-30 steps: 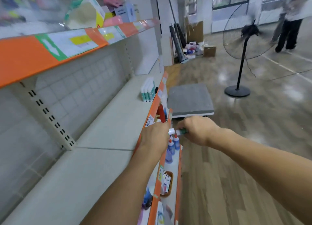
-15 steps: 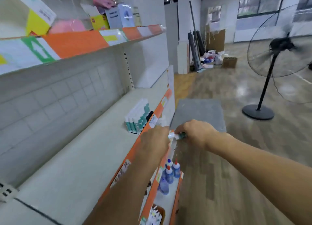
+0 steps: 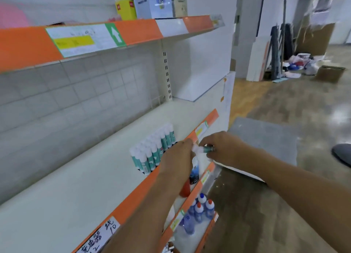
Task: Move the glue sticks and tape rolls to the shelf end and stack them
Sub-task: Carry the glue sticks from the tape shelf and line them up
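A block of white-and-teal glue sticks stands upright in rows on the white shelf, close to its orange front edge. Just right of them, over that edge, both hands hold one more glue stick sideways. My right hand grips its teal body and my left hand pinches its white cap end. No tape rolls are in view.
Glue bottles with red and blue caps stand on the lower shelf. A grey flat cart sits right of the shelf end. An upper shelf carries boxes. Boards and clutter lean against the far wall.
The camera has come closer to the shelf end, so the standing glue sticks are now right beside my hands. Both hands still hold the same stick.
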The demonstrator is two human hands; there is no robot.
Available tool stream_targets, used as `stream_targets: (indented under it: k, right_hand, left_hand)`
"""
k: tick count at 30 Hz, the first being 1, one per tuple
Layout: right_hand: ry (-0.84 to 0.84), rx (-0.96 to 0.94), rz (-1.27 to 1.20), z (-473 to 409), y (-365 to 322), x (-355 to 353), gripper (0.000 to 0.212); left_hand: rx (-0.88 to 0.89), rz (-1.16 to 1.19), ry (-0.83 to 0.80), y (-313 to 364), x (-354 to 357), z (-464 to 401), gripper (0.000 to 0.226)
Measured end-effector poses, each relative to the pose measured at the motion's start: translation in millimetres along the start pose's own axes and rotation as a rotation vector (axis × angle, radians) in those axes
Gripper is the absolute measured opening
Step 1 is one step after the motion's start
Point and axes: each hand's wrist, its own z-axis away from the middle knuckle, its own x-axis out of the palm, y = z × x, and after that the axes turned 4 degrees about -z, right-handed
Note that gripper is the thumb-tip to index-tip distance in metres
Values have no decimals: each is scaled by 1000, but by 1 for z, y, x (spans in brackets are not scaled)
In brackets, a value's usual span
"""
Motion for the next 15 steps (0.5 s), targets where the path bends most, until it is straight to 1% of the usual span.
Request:
stream_targets:
  k: [1,4,6,8,11,15]
  right_hand:
    - [9,-2,-45,-8,3,-1,34]
    - [34,-33,-135,-29,12,-5,37]
    - [25,-90,-176,-42,18,-6,39]
    - [18,-150,-202,-56,23,-6,32]
    - [-18,-207,-247,-81,30,-1,18]
    - [-102,-296,-281,-109,34,9,14]
  left_hand:
    - [-6,17,8,-2,3,-5,22]
    - [-5,14,6,-5,6,-21,58]
    - [-25,47,12,-5,8,-31,70]
    - [-23,42,30,-4,9,-37,69]
    - [-55,35,121,-9,15,-47,58]
    - [-114,-6,231,-12,19,-53,39]
